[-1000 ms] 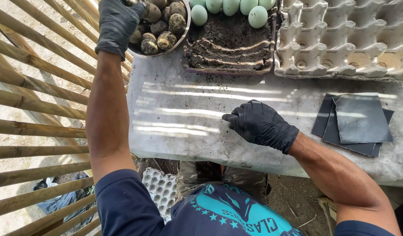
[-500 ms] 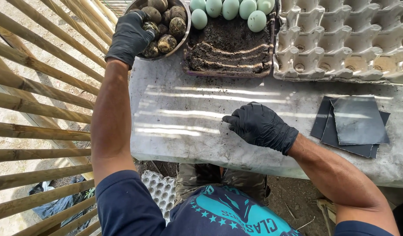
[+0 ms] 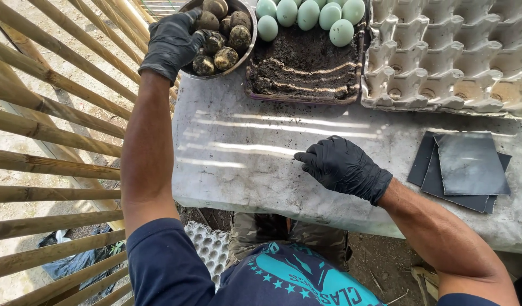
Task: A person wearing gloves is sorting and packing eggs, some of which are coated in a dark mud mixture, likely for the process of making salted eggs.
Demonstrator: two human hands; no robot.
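head view: left hand at the bowl, right hand on the tabletop

looking down, i see my left hand (image 3: 173,42), black-gloved, at the near rim of the metal bowl (image 3: 245,48), fingers curled around a mud-coated egg (image 3: 206,21) at the edge of the pile. the bowl sits at the far left corner of the pale tabletop (image 3: 261,164), heaped with more mud-coated eggs. just right of it lies a tray of dark soil (image 3: 306,71), with clean pale-green eggs (image 3: 309,14) along its far side. further right stands a grey cardboard egg tray (image 3: 453,51), its cups bare. my right hand (image 3: 343,167) rests on the tabletop near the front edge, fingers loosely bent and holding nothing. dark square sheets (image 3: 468,167) lie stacked to its right. bamboo slats (image 3: 51,130) run along my left.
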